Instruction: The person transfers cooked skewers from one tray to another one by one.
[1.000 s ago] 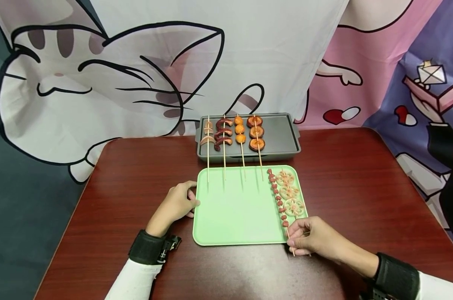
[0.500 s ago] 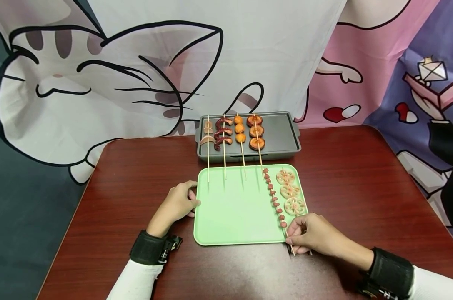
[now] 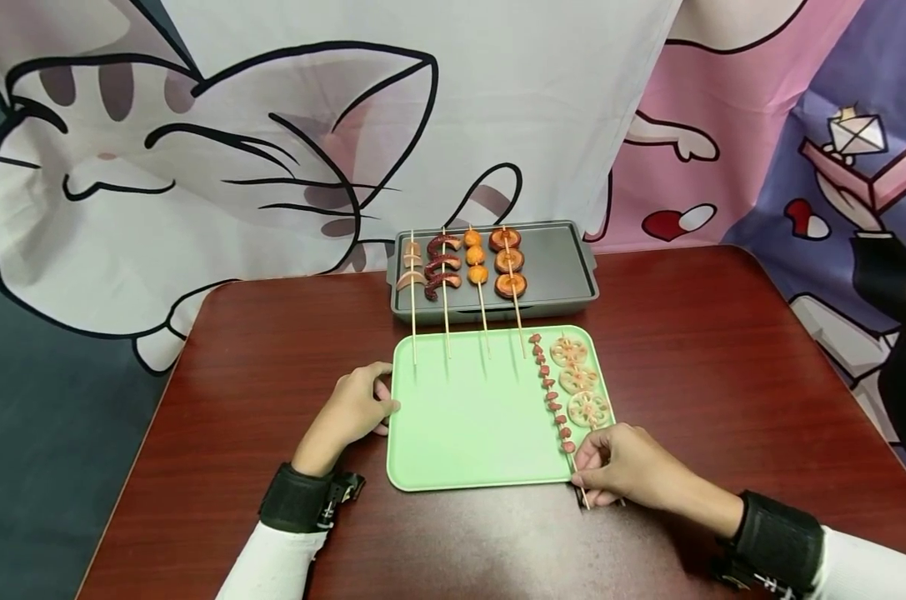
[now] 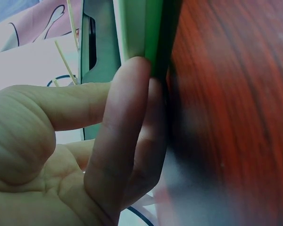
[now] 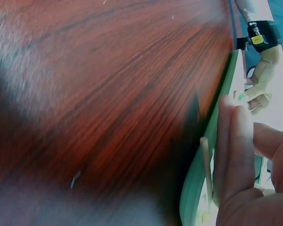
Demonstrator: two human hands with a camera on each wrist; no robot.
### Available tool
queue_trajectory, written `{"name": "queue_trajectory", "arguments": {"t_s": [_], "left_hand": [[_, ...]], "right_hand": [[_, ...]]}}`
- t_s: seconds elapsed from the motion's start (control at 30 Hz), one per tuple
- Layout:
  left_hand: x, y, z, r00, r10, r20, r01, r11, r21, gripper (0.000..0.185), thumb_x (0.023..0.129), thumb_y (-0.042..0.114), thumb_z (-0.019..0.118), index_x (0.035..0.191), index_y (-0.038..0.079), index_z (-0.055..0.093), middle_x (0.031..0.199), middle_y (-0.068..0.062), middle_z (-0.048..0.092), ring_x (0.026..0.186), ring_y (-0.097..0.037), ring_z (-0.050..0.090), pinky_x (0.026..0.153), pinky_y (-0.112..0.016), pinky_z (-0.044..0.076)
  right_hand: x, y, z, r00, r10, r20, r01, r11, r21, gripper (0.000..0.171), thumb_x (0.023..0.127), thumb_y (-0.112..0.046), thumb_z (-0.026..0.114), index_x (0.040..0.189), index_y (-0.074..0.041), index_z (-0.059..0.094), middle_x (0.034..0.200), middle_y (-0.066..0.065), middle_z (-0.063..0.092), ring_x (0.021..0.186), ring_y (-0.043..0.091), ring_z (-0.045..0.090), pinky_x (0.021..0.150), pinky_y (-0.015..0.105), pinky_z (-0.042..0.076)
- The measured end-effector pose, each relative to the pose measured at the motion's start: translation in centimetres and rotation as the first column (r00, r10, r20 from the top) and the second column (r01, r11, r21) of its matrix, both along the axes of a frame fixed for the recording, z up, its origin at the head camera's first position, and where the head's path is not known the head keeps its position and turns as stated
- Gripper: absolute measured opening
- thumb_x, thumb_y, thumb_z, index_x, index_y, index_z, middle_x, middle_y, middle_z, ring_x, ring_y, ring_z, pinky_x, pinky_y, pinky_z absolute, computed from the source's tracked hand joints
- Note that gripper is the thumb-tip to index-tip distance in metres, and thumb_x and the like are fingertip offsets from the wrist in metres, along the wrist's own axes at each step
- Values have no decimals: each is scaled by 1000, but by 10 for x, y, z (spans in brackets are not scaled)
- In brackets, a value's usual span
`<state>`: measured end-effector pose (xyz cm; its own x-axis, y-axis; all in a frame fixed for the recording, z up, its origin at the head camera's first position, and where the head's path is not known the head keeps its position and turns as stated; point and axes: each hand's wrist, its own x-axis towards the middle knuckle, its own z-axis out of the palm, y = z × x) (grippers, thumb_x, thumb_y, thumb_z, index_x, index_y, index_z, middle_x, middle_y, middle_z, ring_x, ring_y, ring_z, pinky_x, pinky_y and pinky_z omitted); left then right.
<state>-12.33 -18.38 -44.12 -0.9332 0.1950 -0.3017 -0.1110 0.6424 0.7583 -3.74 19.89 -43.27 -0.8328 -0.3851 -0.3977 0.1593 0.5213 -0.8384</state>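
In the head view, my left hand holds the left rim of the light-green tray. Close up, its fingers bear on the tray's edge. My right hand pinches the bare lower end of a skewer of small reddish pieces at the tray's front right corner. That skewer lies slanted along the tray's right side. Just right of it is a skewer of lotus root slices, its lower stick partly hidden by the right hand. In the right wrist view, a stick end juts past the tray edge.
Behind the green tray stands a dark grey baking tray. Across it lie skewers of pale pieces, curled dark red pieces, orange balls and brown rounds. Their sticks overhang the green tray. Everything sits on a brown table.
The right hand has shifted the top of the reddish skewer slightly left, away from the lotus root slices, then a little back. The left hand stays on the tray rim.
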Motion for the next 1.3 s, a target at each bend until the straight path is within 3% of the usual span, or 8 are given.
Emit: {"name": "queue_trajectory", "arguments": {"t_s": [0.23, 0.47, 1.03, 1.3], "left_hand": [[1, -1, -1, 1000, 6, -7, -6, 1000, -1, 58, 91, -4, 71, 146, -4, 51, 84, -13, 61, 55, -19, 65, 53, -32, 63], [1, -1, 0, 1000, 6, -11, -6, 1000, -4, 58, 91, -4, 71, 145, -5, 51, 82, -12, 61, 54, -19, 65, 52, -32, 62], [0, 1, 0, 1000, 3, -18, -3, 1000, 9, 57, 90, -5, 71, 144, -5, 52, 83, -13, 61, 53, -18, 65, 51, -32, 63], [0, 1, 0, 1000, 5, -16, -5, 1000, 8, 57, 90, -5, 71, 144, -5, 52, 83, -12, 61, 53, -18, 64, 51, -32, 62]], "right_hand": [[-2, -3, 0, 994, 45, -98, -36, 995, 91, 17, 85, -13, 84, 81, -9, 68, 66, -2, 69, 56, 14, 71, 50, 28, 62], [-6, -7, 1, 988, 91, -125, -70, 984, 165, 19, 83, -11, 82, 77, -13, 65, 58, -5, 66, 50, 10, 68, 42, 27, 57], [-13, -3, 11, 989, 133, -71, -124, 985, 118, 18, 86, -13, 83, 77, -10, 67, 60, 0, 68, 49, 12, 68, 44, 33, 60], [-31, 3, 28, 982, 124, -142, -112, 990, 89, 15, 90, -15, 80, 82, -9, 69, 67, 3, 70, 55, 15, 70, 49, 31, 62]]}}
